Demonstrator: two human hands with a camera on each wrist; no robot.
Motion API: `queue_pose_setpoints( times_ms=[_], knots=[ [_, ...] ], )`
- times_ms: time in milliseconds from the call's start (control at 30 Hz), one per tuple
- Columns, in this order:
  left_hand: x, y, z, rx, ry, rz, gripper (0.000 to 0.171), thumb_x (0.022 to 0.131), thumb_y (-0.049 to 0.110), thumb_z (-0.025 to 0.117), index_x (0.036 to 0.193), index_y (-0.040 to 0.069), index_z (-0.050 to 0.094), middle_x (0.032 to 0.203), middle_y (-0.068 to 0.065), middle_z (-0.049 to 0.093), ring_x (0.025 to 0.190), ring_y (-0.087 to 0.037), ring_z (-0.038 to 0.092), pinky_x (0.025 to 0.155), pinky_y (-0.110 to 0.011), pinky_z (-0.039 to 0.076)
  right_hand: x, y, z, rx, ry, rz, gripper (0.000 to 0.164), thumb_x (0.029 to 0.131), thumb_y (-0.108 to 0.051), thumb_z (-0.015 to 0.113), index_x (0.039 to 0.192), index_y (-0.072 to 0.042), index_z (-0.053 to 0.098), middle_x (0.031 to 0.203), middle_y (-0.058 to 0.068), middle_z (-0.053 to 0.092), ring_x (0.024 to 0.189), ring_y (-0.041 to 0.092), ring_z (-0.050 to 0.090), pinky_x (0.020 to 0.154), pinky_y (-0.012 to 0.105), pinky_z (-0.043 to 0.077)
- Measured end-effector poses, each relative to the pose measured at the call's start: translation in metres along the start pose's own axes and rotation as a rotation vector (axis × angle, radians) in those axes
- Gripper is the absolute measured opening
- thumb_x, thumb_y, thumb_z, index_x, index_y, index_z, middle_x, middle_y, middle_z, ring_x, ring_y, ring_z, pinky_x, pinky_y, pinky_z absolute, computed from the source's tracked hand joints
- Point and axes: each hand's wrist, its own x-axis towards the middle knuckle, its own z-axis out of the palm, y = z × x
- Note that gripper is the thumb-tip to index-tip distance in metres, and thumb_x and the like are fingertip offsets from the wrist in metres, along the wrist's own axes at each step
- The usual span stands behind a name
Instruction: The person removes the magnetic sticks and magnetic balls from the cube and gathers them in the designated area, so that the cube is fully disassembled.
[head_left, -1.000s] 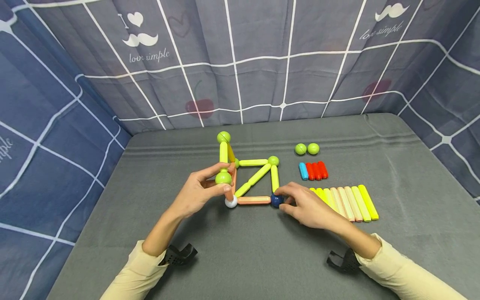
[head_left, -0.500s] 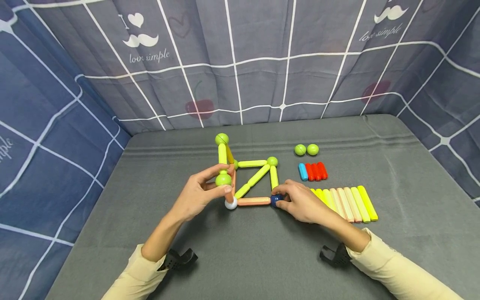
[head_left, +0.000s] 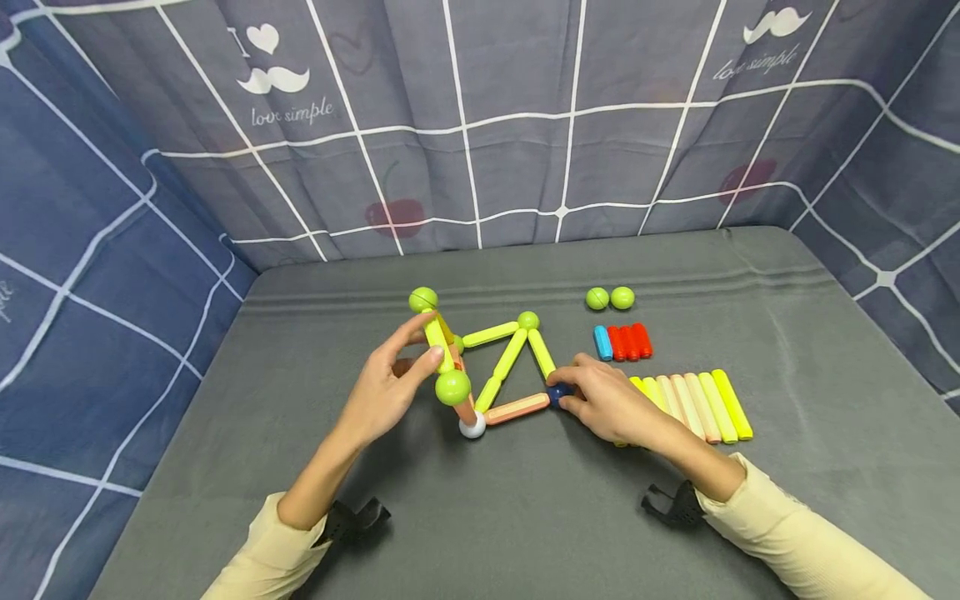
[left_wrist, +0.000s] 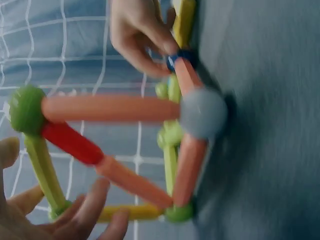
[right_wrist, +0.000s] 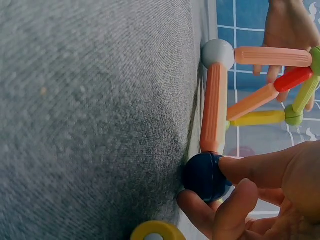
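Note:
A frame of magnetic rods and balls stands on the grey table. Its low base has a white ball, a peach rod, a dark blue ball and several yellow-green rods. On its left an upright side rises to a green ball and a farther green ball, joined by a yellow-green rod. My left hand is beside that upper rod, fingers spread and relaxed. My right hand pinches the dark blue ball at the base's right corner. A red rod braces the upright side.
Right of the frame lies a row of yellow and peach rods, partly behind my right hand. Beyond it are short red rods, a short blue rod and two loose green balls. A patterned curtain hangs behind the table.
The frame has turned on the table: its white corner came nearer and its far side swung left. The left fingers have come off the near green ball; the right hand stays on the dark blue ball.

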Motion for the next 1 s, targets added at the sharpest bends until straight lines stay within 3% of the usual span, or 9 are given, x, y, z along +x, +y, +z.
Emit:
queue_pose_setpoints(
  times_ms=[100, 200, 300, 433, 567, 767, 1000],
  knots=[
    [0.007, -0.006, -0.005, 0.104, 0.065, 0.002, 0.054, 0.101, 0.025, 0.060, 0.151, 0.020, 0.042, 0.138, -0.014, 0.047, 0.103, -0.031, 0.064, 0.079, -0.045, 0.053, 0.000, -0.001, 0.000, 0.000, -0.003, 0.000, 0.024, 0.089, -0.004, 0.071, 0.113, -0.008, 0.071, 0.095, 0.000, 0.058, 0.079, 0.014, 0.051, 0.069, 0.031, 0.046],
    [0.014, -0.009, -0.007, 0.130, 0.080, 0.027, 0.057, 0.099, 0.024, 0.061, 0.152, 0.018, 0.039, 0.148, -0.013, 0.035, 0.123, -0.034, 0.050, 0.095, -0.057, 0.048, 0.000, -0.001, 0.000, 0.002, -0.003, -0.001, 0.024, 0.089, -0.004, 0.071, 0.113, -0.008, 0.071, 0.095, 0.000, 0.058, 0.080, 0.014, 0.052, 0.068, 0.031, 0.046],
    [0.021, -0.013, -0.010, 0.109, 0.056, 0.035, 0.067, 0.098, 0.025, 0.063, 0.156, 0.019, 0.030, 0.157, -0.010, 0.021, 0.137, -0.031, 0.034, 0.104, -0.063, 0.038, 0.001, -0.001, -0.001, 0.008, -0.004, -0.003, 0.024, 0.090, -0.004, 0.071, 0.113, -0.009, 0.071, 0.095, 0.000, 0.058, 0.080, 0.014, 0.052, 0.068, 0.031, 0.046],
    [0.030, -0.018, -0.012, 0.028, 0.005, 0.022, 0.076, 0.098, 0.024, 0.061, 0.159, 0.022, 0.016, 0.160, -0.006, 0.022, 0.145, -0.023, 0.024, 0.111, -0.060, 0.031, 0.002, -0.001, -0.002, 0.011, -0.013, -0.004, 0.024, 0.090, -0.004, 0.071, 0.113, -0.008, 0.071, 0.094, 0.000, 0.058, 0.079, 0.013, 0.051, 0.067, 0.031, 0.045],
    [0.037, -0.022, -0.012, -0.036, 0.002, 0.031, 0.065, 0.103, 0.022, 0.055, 0.158, 0.017, 0.022, 0.151, -0.014, 0.040, 0.138, -0.027, 0.038, 0.110, -0.053, 0.036, 0.002, -0.001, -0.003, 0.002, -0.026, -0.001, 0.024, 0.088, -0.003, 0.073, 0.112, -0.006, 0.072, 0.094, 0.001, 0.060, 0.081, 0.014, 0.052, 0.069, 0.031, 0.046],
    [0.039, -0.025, -0.014, -0.102, 0.040, 0.064, 0.043, 0.105, 0.014, 0.049, 0.147, 0.006, 0.041, 0.127, -0.020, 0.056, 0.112, -0.031, 0.058, 0.095, -0.054, 0.051, 0.007, 0.002, -0.007, 0.013, -0.047, 0.006, 0.024, 0.087, -0.001, 0.072, 0.111, -0.006, 0.073, 0.097, 0.002, 0.062, 0.082, 0.015, 0.055, 0.071, 0.032, 0.048],
    [0.028, -0.020, -0.026, -0.179, -0.060, 0.020, 0.039, 0.103, 0.016, 0.056, 0.139, 0.005, 0.046, 0.122, -0.018, 0.056, 0.103, -0.027, 0.064, 0.088, -0.052, 0.055, 0.022, 0.010, -0.015, 0.103, -0.102, 0.082, 0.027, 0.090, 0.003, 0.067, 0.117, -0.002, 0.069, 0.102, 0.013, 0.059, 0.043, 0.010, 0.056, 0.056, 0.027, 0.052]
  ],
)
